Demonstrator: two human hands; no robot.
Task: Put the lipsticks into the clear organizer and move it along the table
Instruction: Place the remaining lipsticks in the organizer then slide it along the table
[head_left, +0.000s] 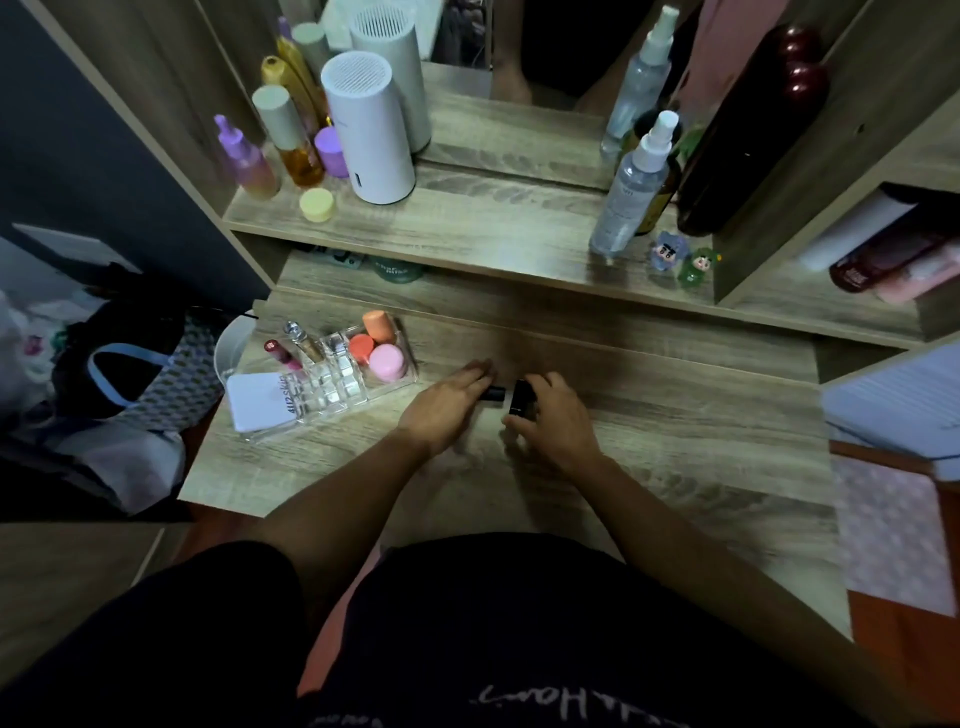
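The clear organizer (332, 387) stands at the left end of the table, holding orange and pink round jars, a white compact, a red lipstick (280, 352) and a clear-capped tube. In the middle of the table, my left hand (447, 405) lies over one black lipstick (493, 393), fingers curled on it. My right hand (556, 415) grips a second black lipstick (520, 397) that stands nearly upright. Both hands are to the right of the organizer, apart from it.
A raised shelf (467, 228) behind the table carries a white cylinder device (369, 140), several bottles, a spray bottle (631, 187) and two small figurines. A bag (130, 374) sits off the table's left edge. Papers lie at the right.
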